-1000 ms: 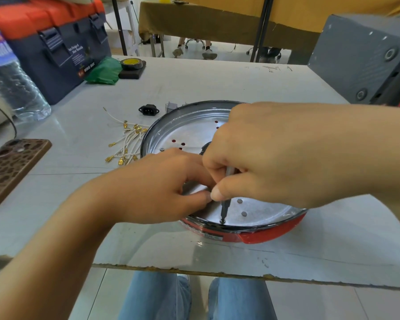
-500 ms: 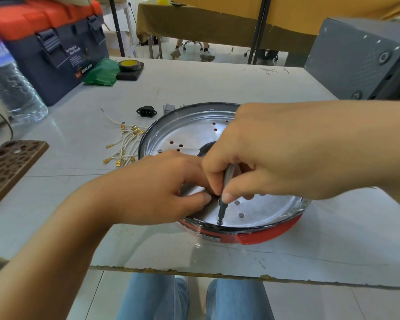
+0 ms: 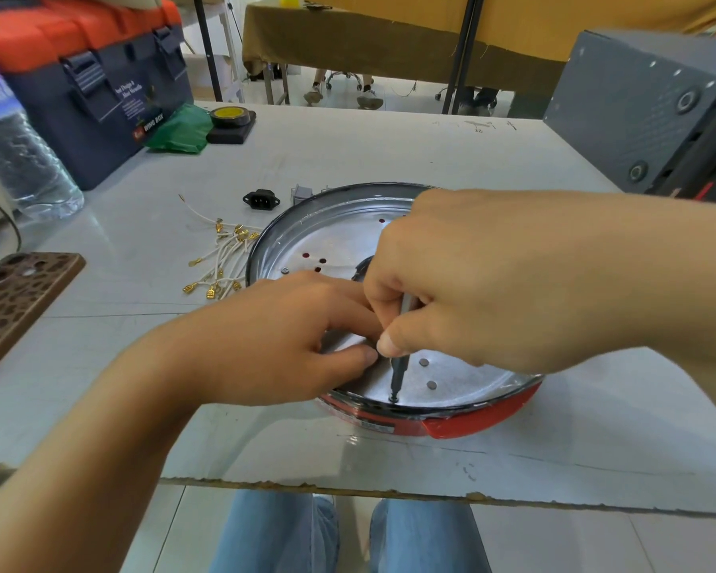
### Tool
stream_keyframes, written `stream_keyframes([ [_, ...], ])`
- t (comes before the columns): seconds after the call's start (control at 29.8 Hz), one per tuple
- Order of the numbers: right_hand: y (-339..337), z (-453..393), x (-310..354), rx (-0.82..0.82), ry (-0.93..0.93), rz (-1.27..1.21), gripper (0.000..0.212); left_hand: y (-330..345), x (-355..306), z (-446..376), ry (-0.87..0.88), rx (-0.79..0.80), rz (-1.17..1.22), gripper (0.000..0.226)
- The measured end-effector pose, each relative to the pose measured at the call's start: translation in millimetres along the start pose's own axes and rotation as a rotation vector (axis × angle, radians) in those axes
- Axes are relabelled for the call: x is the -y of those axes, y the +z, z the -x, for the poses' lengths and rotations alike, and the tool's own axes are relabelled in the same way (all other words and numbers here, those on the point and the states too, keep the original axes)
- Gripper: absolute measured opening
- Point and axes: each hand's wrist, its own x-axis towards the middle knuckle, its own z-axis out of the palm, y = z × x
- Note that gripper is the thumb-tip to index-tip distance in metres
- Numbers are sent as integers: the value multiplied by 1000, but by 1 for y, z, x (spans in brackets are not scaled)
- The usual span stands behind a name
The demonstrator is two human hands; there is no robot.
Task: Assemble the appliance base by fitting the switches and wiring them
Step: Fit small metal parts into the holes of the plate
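At six o'clock on the round red-sided metal appliance base (image 3: 451, 423), right hand (image 3: 484, 283) pinches a slim grey screwdriver (image 3: 397, 374) upright; keep it square while left hand (image 3: 290, 337), grip curled, steadies the plate.

We saw a round appliance base (image 3: 389, 241) with a silvery perforated plate, black rim and red outer wall. Left of the base lay white wires with gold terminals (image 3: 220, 258) and a brown spotted phone case (image 3: 13, 299). Beyond the base stood a dark blue toolbox with an orange lid (image 3: 83, 76), beside green cloth (image 3: 178, 130).
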Motion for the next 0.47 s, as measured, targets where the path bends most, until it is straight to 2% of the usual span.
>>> stream_keyframes([
  [0.07, 6, -2, -7, -48, 7, 40, 32, 0, -1, 0, -3, -8, -2, 39],
  [0.27, 7, -7, -12, -120, 6, 174, 28, 0, -3, 1, -29, -27, -10, 37],
  [0.47, -12, 8, 7, -28, 50, 140, 34, 1, -3, 1, -39, -11, -9, 37],
])
